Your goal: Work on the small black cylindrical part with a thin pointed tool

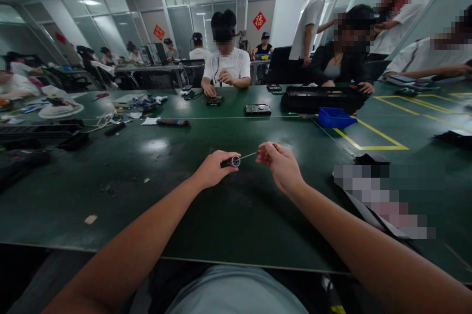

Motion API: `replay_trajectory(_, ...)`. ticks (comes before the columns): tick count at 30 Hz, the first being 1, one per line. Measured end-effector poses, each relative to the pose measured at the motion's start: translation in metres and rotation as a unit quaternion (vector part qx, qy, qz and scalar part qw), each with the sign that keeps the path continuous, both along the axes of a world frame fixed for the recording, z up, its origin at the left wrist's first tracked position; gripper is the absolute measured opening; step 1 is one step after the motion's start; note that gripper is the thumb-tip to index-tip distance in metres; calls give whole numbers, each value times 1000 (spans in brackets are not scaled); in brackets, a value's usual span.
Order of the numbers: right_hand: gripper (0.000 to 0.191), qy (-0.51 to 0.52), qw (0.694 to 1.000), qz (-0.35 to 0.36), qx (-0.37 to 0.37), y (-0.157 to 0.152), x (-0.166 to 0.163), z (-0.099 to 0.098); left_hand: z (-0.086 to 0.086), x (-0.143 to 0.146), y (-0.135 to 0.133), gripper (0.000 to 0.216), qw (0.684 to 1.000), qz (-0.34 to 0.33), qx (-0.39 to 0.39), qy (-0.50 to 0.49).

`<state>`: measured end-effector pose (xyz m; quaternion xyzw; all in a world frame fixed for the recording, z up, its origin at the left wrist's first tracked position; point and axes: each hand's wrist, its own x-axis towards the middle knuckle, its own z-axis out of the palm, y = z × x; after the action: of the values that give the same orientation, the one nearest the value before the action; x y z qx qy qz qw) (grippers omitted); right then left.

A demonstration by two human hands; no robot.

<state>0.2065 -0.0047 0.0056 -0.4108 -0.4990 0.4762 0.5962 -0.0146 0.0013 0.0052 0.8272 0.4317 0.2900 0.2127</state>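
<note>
In the head view, my left hand is closed around a small dark cylinder. Its round, pale-rimmed end faces me; the rest is mostly hidden by my fingers. My right hand pinches a thin screwdriver with a narrow metal shaft and what looks like a reddish handle, largely covered by the fingers. The shaft slants down to the left, its tip at the ringed end of the cylinder. Whether the tip is inside or only touching, I cannot tell. Both hands are above the green table.
Across the table a person in a white shirt handles a small dark device. A hard drive, a blue bin and a long black housing lie ahead. Loose parts and a white fan-like piece lie left; a pixelated sheet lies right.
</note>
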Motion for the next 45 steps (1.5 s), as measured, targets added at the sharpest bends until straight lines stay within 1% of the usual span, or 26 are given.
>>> replay_trajectory(3,34,14,997,49,-59,4,3,0,2,0,1,39,1000,-12,12,3)
replay_trajectory(4,35,18,997,48,-63,5,4,0,2,0,1,39,1000,-11,14,4)
replay_trajectory(7,33,15,999,7,-38,3,3,1,1,0,2,39,1000,-3,10,14)
replay_trajectory(10,31,-18,999,-29,6,0,1,2,1,0,1,40,1000,10,10,21)
replay_trajectory(13,29,-89,993,-49,52,-5,-1,5,2,1,0,41,999,21,9,26)
replay_trajectory(16,28,-172,978,-68,97,-12,-2,10,2,2,-1,42,999,21,9,34)
replay_trajectory(19,25,-212,968,-51,123,-17,-3,14,1,2,0,41,999,23,14,32)
replay_trajectory(22,23,-214,969,-18,122,-19,-3,14,-1,1,1,40,999,24,19,31)
replay_trajectory(24,22,-212,970,-12,120,-19,-3,14,-2,1,2,40,999,25,18,32)
replay_trajectory(30,22,-196,971,-43,128,-19,-3,13,0,3,0,41,999,27,8,26)
replay_trajectory(34,23,-199,971,-41,126,-19,-4,13,1,3,-1,41,1000,19,5,23)
replay_trajectory(37,26,-229,965,-52,114,-20,-2,17,1,3,-1,41,999,22,7,22)
replay_trajectory(40,30,-293,947,-81,101,-22,1,22,0,3,-1,42,1000,16,9,21)
replay_trajectory(42,30,-315,939,-89,103,-23,2,24,-1,3,-1,42,1000,16,10,22)
replay_trajectory(45,20,-309,940,-57,136,-23,1,24,-3,2,0,42,999,22,12,29)
